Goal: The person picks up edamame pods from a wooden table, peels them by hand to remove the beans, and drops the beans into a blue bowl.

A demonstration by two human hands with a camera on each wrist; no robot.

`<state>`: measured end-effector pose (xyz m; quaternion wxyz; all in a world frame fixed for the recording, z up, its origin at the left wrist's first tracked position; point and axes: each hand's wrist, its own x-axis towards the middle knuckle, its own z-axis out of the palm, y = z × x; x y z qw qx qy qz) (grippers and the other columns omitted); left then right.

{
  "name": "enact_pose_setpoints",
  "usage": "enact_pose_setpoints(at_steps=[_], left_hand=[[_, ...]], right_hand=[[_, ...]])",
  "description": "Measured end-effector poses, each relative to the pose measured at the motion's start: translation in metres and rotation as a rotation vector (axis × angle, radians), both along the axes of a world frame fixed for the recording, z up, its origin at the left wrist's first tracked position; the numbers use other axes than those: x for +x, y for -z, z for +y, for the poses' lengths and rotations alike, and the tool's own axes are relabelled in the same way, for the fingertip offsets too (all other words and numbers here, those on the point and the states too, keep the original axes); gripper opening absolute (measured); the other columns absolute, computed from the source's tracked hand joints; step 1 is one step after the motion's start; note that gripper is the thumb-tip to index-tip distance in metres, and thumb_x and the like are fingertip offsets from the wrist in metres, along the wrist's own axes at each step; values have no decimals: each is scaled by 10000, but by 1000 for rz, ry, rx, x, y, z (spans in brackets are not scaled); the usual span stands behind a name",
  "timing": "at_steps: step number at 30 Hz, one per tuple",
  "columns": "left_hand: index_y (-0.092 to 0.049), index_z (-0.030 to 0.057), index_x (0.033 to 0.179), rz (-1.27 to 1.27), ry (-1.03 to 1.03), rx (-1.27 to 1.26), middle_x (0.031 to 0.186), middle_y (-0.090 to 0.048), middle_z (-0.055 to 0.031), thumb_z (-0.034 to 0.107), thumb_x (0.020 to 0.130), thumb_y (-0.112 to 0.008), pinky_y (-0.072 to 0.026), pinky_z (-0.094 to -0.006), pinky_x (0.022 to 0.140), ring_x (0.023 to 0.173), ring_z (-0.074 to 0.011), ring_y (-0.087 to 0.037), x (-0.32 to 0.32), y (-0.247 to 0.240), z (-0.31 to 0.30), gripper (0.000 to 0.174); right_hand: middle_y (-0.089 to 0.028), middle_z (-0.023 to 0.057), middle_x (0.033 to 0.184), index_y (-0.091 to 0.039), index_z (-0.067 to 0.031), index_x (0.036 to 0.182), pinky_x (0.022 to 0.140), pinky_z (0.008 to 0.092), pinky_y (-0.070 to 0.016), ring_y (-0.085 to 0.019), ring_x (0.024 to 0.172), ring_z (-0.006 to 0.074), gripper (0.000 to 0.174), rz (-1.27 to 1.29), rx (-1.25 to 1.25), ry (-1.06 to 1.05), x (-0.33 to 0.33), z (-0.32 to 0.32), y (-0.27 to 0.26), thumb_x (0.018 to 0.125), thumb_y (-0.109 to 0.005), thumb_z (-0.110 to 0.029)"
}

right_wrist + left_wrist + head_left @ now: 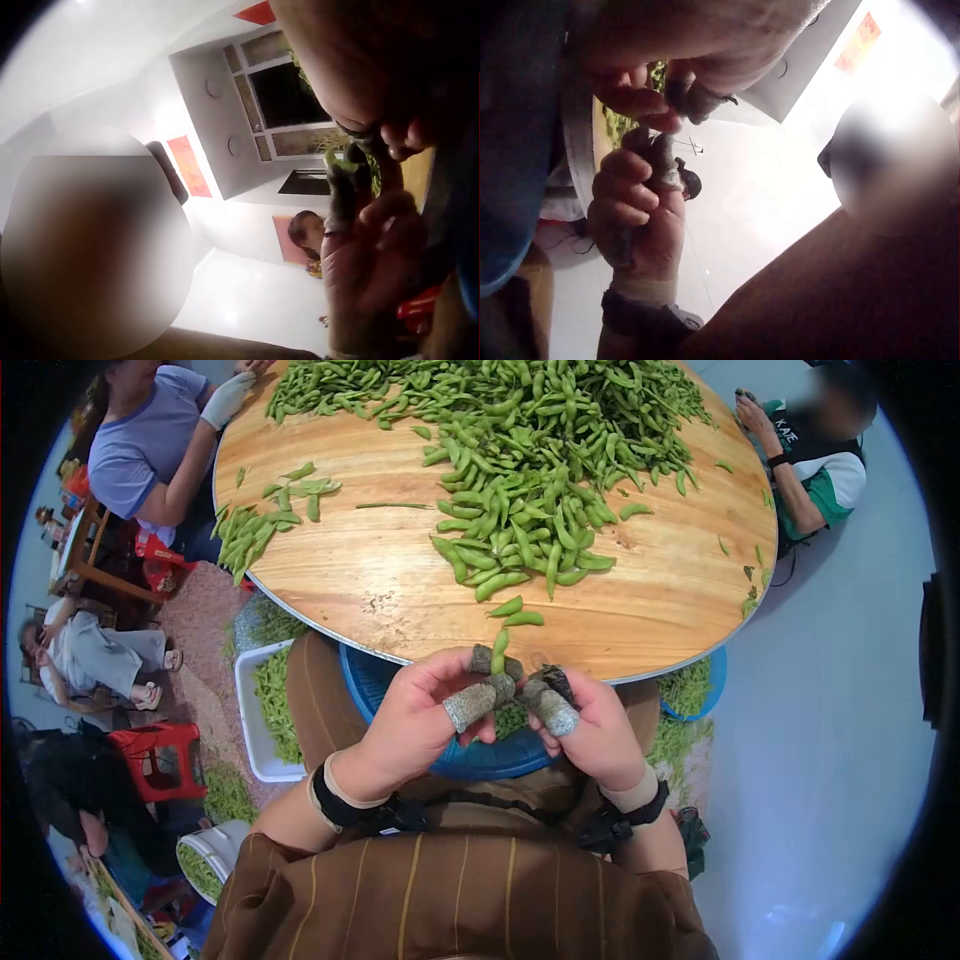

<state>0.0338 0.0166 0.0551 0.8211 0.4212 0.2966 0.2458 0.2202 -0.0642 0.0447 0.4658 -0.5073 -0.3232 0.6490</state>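
Note:
In the head view the left hand (420,705) pinches a green pod (499,652) upright between wrapped thumb and finger, just off the table's near edge. Close beside it, the right hand (590,730) has its wrapped thumb against its wrapped forefinger; whether anything lies between them is hidden. The left wrist view shows the right hand (641,202) with fingers curled, near the left hand's fingertips. Part of a green pod (339,160) shows between the hands in the right wrist view. Two loose pods (523,618) lie on the table ahead of the hands.
A large pod heap (560,450) covers the far middle of the round wooden table (340,580), with a smaller pile (245,540) at left. Below are a blue basin (360,675), a white tub (247,710) and another blue container (716,685). People sit at both sides.

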Motion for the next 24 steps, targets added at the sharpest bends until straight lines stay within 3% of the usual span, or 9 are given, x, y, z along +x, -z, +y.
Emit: enact_pose_setpoints(at_steps=[2, 5, 7, 8, 9, 11, 15, 17, 24], left_hand=[[-585, 34, 1074, 22, 19, -13, 930, -649, -61, 66, 895, -603, -432, -186, 508, 633, -73, -586, -5, 0, 1, 184], [-568, 38, 1040, 32, 22, 14, 900, -646, -57, 65, 889, -620, -429, -183, 491, 608, -67, -575, -5, 6, -1, 163], [-557, 38, 1033, 27, 19, 50, 874, -631, -43, 59, 887, -625, -429, -181, 497, 612, -60, -565, -2, 14, -5, 163], [-551, 37, 1041, 40, 11, 119, 843, -603, -24, 53, 884, -627, -432, -184, 505, 617, -54, -552, -1, 18, -7, 175], [-545, 36, 1048, 53, 2, 190, 812, -576, -5, 47, 882, -629, -434, -186, 514, 621, -49, -538, 0, 21, -9, 187], [-542, 33, 1055, 75, 9, 229, 797, -547, 10, 50, 884, -627, -434, -186, 530, 635, -44, -526, -2, 22, -13, 191], [-538, 27, 1071, 85, 13, 321, 799, -519, 31, 63, 884, -632, -430, -188, 573, 678, -37, -507, -7, 32, -14, 212], [-548, 24, 1075, 129, 30, 372, 806, -518, 34, 64, 884, -630, -427, -187, 577, 687, -34, -501, -10, 36, -14, 212], [-585, 11, 1116, 230, 123, 342, 854, -557, 19, 69, 895, -603, -441, -196, 642, 758, -35, -517, -14, 34, -10, 229]], right_hand=[[-585, -9, 769, -586, -31, 989, 530, 203, -425, -511, 593, 46, 102, -142, 1, 19, 5, -5, -8, 918, -544, -92], [-637, 57, 814, -579, 2, 992, 609, 259, -485, -591, 648, 135, 133, -395, 18, 36, 12, -11, -16, 889, -557, -78], [-657, 140, 869, -569, 17, 1027, 706, 316, -503, -645, 760, 247, 191, -717, 325, -68, 10, -13, -16, 866, -574, -86], [-644, 188, 889, -567, 13, 1055, 760, 344, -493, -643, 845, 320, 234, -736, 406, -96, 7, -12, -17, 855, -595, -106], [-644, 188, 889, -567, 13, 1055, 760, 344, -493, -643, 845, 320, 234, -738, 401, -92, 6, -12, -19, 855, -595, -106], [-643, 186, 876, -547, 9, 1100, 734, 346, -502, -655, 820, 293, 270, -584, 109, -166, 3, -11, -22, 855, -594, -96], [-640, 134, 827, -510, -3, 1153, 645, 323, -510, -648, 707, 222, 303, -461, 135, -147, -7, -8, -18, 855, -548, -46], [-618, 68, 779, -481, -18, 1190, 552, 282, -491, -603, 608, 139, 337, -289, 49, -152, -9, -6, -22, 853, -496, -8], [-601, 27, 784, -408, -41, 1336, 490, 232, -457, -557, 563, 91, 468, -212, -26, -203, -9, -1, -25, 870, -433, 1]])
